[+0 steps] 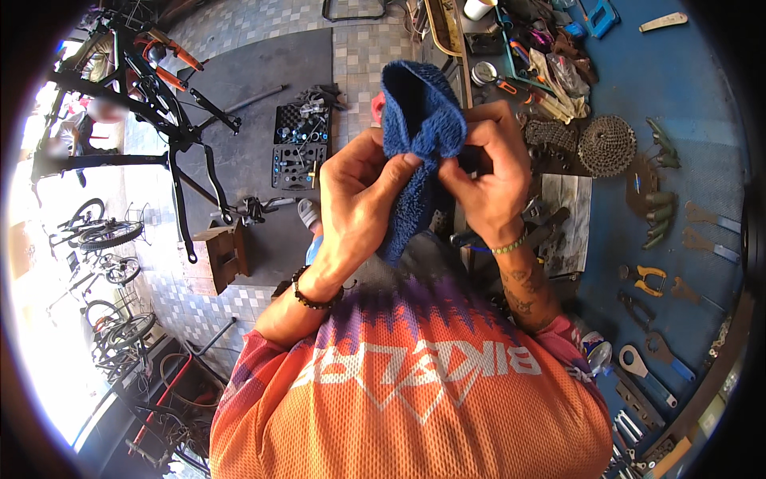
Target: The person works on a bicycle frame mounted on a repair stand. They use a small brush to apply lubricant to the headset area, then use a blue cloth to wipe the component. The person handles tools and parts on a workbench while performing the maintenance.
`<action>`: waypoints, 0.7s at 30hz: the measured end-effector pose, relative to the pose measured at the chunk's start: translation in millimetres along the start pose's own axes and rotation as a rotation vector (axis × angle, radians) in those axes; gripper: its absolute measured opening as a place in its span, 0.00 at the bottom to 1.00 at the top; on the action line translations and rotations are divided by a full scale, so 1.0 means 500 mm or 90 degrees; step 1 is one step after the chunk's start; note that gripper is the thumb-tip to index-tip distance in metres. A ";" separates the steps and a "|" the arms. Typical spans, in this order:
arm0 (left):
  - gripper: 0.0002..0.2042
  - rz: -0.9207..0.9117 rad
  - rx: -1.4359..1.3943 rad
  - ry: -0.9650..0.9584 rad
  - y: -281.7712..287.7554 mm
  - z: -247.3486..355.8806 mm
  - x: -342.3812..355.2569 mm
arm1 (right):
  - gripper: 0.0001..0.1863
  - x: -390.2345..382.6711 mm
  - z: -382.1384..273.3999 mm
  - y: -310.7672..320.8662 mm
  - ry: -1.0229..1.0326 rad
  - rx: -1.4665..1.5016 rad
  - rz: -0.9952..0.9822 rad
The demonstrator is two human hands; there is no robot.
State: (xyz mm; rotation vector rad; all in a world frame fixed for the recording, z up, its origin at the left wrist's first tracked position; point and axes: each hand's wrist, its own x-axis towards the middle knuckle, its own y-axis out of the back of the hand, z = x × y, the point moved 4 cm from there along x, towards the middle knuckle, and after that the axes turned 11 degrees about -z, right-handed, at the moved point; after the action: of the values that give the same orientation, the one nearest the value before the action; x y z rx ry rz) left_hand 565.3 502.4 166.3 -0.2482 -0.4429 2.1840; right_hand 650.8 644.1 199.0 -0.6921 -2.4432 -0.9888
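A dark blue terry cloth [431, 100] is held up in front of my chest, bunched and folded so that a hollow opens at its top. My left hand [359, 191] pinches its left side, thumb pressed on the front fold. On the opposite side my right hand [495, 172] grips the cloth between thumb and curled fingers. One end of the cloth [403, 227] hangs down between the hands. Whether anything is wrapped inside cannot be seen. A small bit of pink [377, 106] shows behind the cloth near my left fingers.
A black bike frame [171, 132] stands at the left, beside a wooden box [219, 255]. Open tool cases [299, 166] lie on a dark mat. At the right, a workbench carries a cassette [606, 146], a chain [550, 136] and jars; pliers [648, 279] and wrenches hang on a blue board.
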 end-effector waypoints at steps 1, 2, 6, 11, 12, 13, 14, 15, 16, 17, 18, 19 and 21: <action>0.07 -0.001 -0.002 -0.001 -0.003 0.000 0.001 | 0.11 -0.005 0.007 0.002 0.010 -0.018 0.002; 0.07 0.001 0.052 -0.006 -0.004 0.002 -0.004 | 0.11 -0.016 0.015 0.000 -0.031 0.006 0.012; 0.08 -0.024 0.281 -0.066 -0.009 -0.014 -0.024 | 0.09 -0.024 0.044 -0.021 -0.257 0.304 0.113; 0.04 -0.003 -0.037 0.009 0.005 -0.008 -0.008 | 0.07 -0.030 0.062 -0.044 -0.406 0.689 0.216; 0.04 0.022 -0.051 0.014 0.009 -0.010 -0.005 | 0.08 -0.026 0.051 -0.038 -0.410 0.635 0.228; 0.04 0.048 -0.066 0.018 0.015 -0.014 -0.004 | 0.08 -0.035 0.058 -0.034 -0.383 0.594 0.252; 0.04 0.059 -0.084 0.021 0.020 -0.018 -0.004 | 0.09 -0.054 0.073 -0.030 -0.356 0.553 0.275; 0.04 0.069 -0.105 0.026 0.025 -0.024 -0.005 | 0.09 -0.061 0.076 -0.022 -0.331 0.509 0.298; 0.05 0.080 -0.126 0.031 0.029 -0.027 -0.005 | 0.11 -0.070 0.077 -0.017 -0.339 0.541 0.330; 0.05 0.087 -0.119 0.031 0.031 -0.025 -0.004 | 0.12 -0.070 0.075 -0.013 -0.320 0.581 0.365; 0.05 0.097 -0.112 0.032 0.033 -0.022 -0.005 | 0.13 -0.067 0.072 -0.007 -0.301 0.571 0.372; 0.05 0.106 -0.104 0.032 0.035 -0.019 -0.007 | 0.13 -0.066 0.071 -0.001 -0.281 0.561 0.379; 0.05 0.104 -0.125 0.051 0.035 -0.023 -0.008 | 0.13 -0.072 0.075 0.010 -0.278 0.458 0.330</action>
State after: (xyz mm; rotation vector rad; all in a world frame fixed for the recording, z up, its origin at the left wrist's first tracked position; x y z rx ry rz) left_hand 558.6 492.1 148.7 -0.4917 -0.6107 2.2814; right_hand 675.0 663.9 157.2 -1.2481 -2.4878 0.2668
